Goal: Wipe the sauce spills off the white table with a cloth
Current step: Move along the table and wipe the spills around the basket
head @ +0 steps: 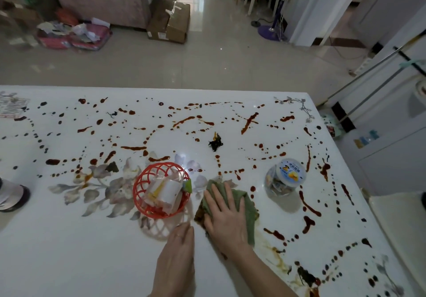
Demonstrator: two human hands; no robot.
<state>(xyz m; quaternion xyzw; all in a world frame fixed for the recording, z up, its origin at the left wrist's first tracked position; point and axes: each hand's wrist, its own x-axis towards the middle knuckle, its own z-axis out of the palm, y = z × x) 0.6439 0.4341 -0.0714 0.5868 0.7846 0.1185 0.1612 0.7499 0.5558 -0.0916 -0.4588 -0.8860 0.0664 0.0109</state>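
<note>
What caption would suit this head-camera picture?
Right hand presses a green cloth onto the sauce-spattered white table, left hand resting alongside.

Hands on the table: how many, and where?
2. The right hand lies flat on the green cloth; the left hand rests on the white table near the red basket.

**Where things lie on the table**

The right hand lies flat on the cloth, near the front of the table. The left hand rests just left of it. The basket, with packets in it, stands left of the cloth and the jar right of it. Sauce spills spread behind them.
</note>
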